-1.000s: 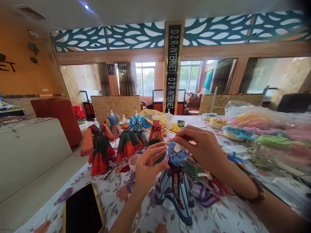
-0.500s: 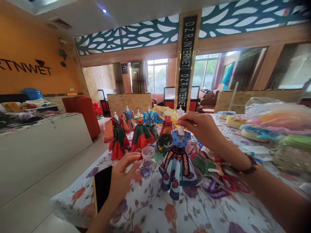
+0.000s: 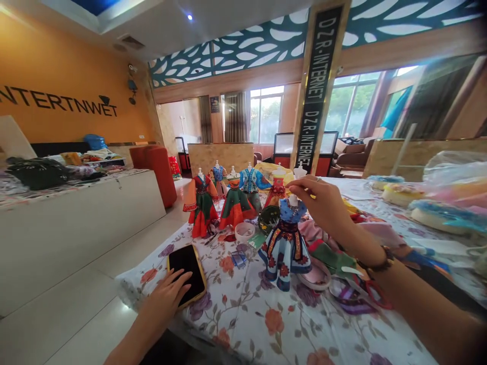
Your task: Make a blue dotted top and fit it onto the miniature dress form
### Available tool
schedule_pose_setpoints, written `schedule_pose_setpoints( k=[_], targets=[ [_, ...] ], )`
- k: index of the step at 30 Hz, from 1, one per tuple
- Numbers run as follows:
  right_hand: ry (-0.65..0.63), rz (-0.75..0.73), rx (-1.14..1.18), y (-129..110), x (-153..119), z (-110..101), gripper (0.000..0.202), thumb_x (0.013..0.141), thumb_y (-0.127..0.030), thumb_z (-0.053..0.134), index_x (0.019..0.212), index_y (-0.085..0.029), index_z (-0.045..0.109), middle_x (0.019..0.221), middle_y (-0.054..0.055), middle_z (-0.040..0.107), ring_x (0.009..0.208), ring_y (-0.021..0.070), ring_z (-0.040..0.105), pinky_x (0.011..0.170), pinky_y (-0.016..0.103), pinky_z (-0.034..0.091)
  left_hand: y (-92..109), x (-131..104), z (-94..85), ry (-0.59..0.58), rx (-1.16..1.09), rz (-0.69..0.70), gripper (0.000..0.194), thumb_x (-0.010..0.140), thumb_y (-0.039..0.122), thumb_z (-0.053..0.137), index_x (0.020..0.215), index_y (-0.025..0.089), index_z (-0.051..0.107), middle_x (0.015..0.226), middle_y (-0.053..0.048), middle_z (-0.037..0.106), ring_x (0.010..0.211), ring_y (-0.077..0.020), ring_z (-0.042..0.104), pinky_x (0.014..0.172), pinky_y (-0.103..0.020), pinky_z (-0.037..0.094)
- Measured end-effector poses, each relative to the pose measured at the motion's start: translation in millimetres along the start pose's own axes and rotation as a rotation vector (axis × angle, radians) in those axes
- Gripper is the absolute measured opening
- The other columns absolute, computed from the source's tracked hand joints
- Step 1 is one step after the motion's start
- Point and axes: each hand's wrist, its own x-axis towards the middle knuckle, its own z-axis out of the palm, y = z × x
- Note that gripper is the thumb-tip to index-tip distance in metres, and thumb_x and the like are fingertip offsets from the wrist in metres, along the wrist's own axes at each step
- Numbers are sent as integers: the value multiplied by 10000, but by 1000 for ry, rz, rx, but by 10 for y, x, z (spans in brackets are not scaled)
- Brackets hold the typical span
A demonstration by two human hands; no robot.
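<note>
My right hand [image 3: 321, 203] pinches the white neck knob of a miniature dress form, which wears a blue dress [image 3: 285, 248] with a dark waistband and a flower-patterned skirt. The form is upright at the middle of the table. Lower left, my left hand [image 3: 167, 291] rests with fingers stretched over the phone [image 3: 187, 276], touching its dark screen. Behind the blue dress stand several more small dress forms, among them one in a green and red gown [image 3: 203, 208] and one in a blue jacket [image 3: 249, 182]. A small white bowl [image 3: 244, 231] sits in front of them.
Red-handled scissors [image 3: 376, 294], a purple ribbon [image 3: 352, 299] and a pink ring-shaped roll [image 3: 315, 276] lie by my right forearm. Small blue clear pieces [image 3: 239, 259] lie on the floral tablecloth [image 3: 243, 314]. Blue-topped round items [image 3: 445, 215] and a plastic bag [image 3: 452, 172] are at right.
My left hand has moved down and left from beside the small bowl onto the phone. My right hand keeps its pinch on the dress form. The view has turned left.
</note>
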Motion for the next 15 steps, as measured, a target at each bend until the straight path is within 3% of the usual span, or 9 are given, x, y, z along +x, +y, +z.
schedule_pose_setpoints(
  k=[4, 9, 15],
  targets=[
    [0, 46, 40, 4, -78, -38, 178, 889, -256, 506, 940, -182, 659, 834, 46, 669, 666, 167, 591, 625, 293, 454, 18, -115, 0, -25, -93, -78, 375, 905, 438, 397, 1128, 250, 632, 1139, -49, 679, 1095, -224, 608, 931, -381, 506],
    [97, 65, 18, -6, -231, -133, 177, 887, -252, 502, 1003, -192, 622, 973, 61, 611, 670, 140, 574, 626, 276, 480, 84, -195, -89, -53, -140, -132, 335, 905, 407, 416, 1107, 264, 642, 1120, -35, 680, 1063, -220, 625, 892, -368, 532],
    [163, 152, 26, 59, -624, -192, 184, 897, -326, 475, 1006, -220, 579, 1020, 74, 564, 749, 160, 583, 624, 285, 519, 172, -267, -156, 46, -179, 58, 274, 877, 356, 499, 1086, 279, 660, 1072, -47, 700, 1059, -231, 625, 894, -366, 527]
  ],
)
